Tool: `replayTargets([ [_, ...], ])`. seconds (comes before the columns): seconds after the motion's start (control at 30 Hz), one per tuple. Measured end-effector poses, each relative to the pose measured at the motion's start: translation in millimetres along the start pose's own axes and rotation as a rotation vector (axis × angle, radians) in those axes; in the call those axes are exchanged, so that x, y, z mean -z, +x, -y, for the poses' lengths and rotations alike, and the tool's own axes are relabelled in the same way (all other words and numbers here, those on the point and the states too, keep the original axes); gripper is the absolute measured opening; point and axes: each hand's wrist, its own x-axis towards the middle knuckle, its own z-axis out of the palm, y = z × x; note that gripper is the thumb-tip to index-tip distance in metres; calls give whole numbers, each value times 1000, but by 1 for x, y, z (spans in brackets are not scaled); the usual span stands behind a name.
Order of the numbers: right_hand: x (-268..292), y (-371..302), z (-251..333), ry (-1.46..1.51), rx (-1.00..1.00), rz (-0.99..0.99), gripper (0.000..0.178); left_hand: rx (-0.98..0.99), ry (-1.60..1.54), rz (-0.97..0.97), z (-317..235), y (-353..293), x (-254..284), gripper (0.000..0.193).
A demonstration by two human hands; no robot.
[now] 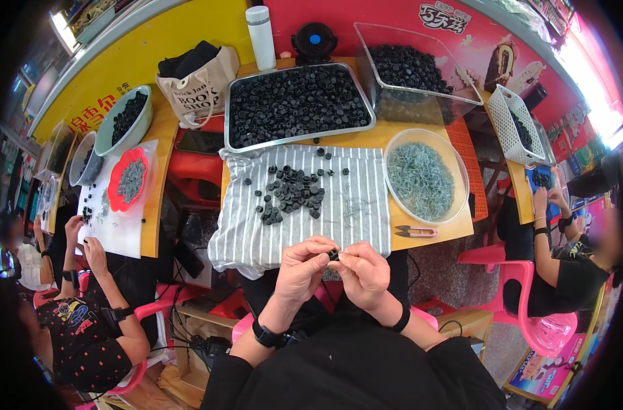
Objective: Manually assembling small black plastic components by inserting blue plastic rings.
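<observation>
Close together above the near edge of the striped cloth, my left hand point(303, 270) and my right hand point(362, 275) are both closed in a pinch. Between their fingertips is a small black plastic piece point(333, 255), mostly covered by the fingers. Beyond them, a loose pile of small black round plastic pieces point(294, 195) lies on the grey striped cloth point(240, 236), with a few scattered around it. Thin greenish-grey strands point(356, 208) rest on the cloth's right part. A round clear tub point(463, 174) of similar small strands stands to the right, with thread snips point(415, 231) before it.
A metal tray point(233, 140) full of black pieces sits behind the cloth. Behind it stand a white bottle point(260, 37), a canvas bag point(201, 89), a small fan point(314, 42) and a clear bin point(427, 94). People work at tables left point(96, 314) and right point(564, 253).
</observation>
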Motion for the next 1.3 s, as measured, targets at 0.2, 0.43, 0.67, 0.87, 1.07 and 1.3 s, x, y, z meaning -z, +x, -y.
replayTargets([
  [0.2, 1, 1, 2, 56, -11, -6, 24, 35, -14, 46, -2, 2, 1, 16],
  [0.43, 1, 0, -2, 95, 22, -10, 26, 48, 11, 77, -5, 2, -1, 14],
  [0.67, 3, -1, -10, 99, -55, 20, 30, 44, 63, 41, -6, 3, -5, 15],
  [0.87, 3, 4, -17, 143, -69, 77, 31, 36, 54, 86, -9, 6, -2, 14],
  [1.07, 0, 10, -26, 200, -58, 165, 29, 29, 47, 57, -14, 5, -2, 13],
  [1.3, 3, 20, -14, 129, -128, 215, 32, 23, 55, -38, -4, 1, 4, 19],
])
